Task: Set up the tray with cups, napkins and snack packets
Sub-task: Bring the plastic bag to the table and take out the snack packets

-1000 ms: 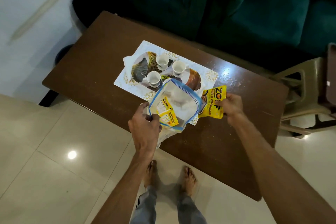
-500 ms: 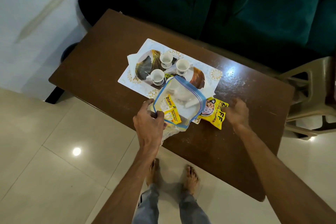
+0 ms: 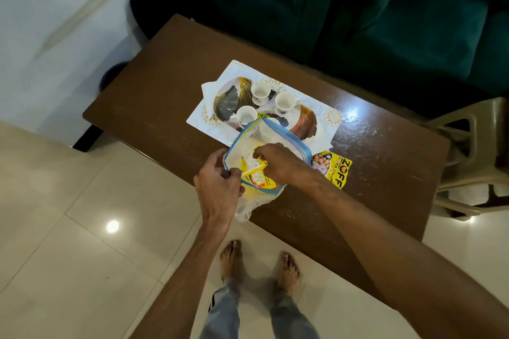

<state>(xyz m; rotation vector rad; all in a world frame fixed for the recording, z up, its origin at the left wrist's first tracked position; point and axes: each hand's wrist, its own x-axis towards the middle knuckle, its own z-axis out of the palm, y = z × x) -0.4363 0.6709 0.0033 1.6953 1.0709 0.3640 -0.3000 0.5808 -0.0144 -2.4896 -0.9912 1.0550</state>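
A clear zip bag (image 3: 286, 140) with a blue rim is held up over the table's near edge. My left hand (image 3: 217, 187) pinches its rim at the left. My right hand (image 3: 278, 162) reaches into the bag's mouth, fingers on a yellow snack packet (image 3: 257, 176) inside. A second yellow snack packet (image 3: 334, 169) lies flat on the table, right of the bag. Beyond the bag, the patterned tray (image 3: 228, 99) carries three white cups (image 3: 246, 115) (image 3: 259, 91) (image 3: 285, 103). A white napkin (image 3: 208, 88) pokes out at the tray's left corner.
The brown table (image 3: 154, 107) stands in front of a green sofa (image 3: 385, 16). A beige plastic chair (image 3: 468, 151) is at the right end. My bare feet (image 3: 231, 259) are on the tiled floor by the near edge.
My right hand set the yellow packet down on the table right of the bag, let go, then moved left into the bag's mouth. My left hand kept its hold on the rim.
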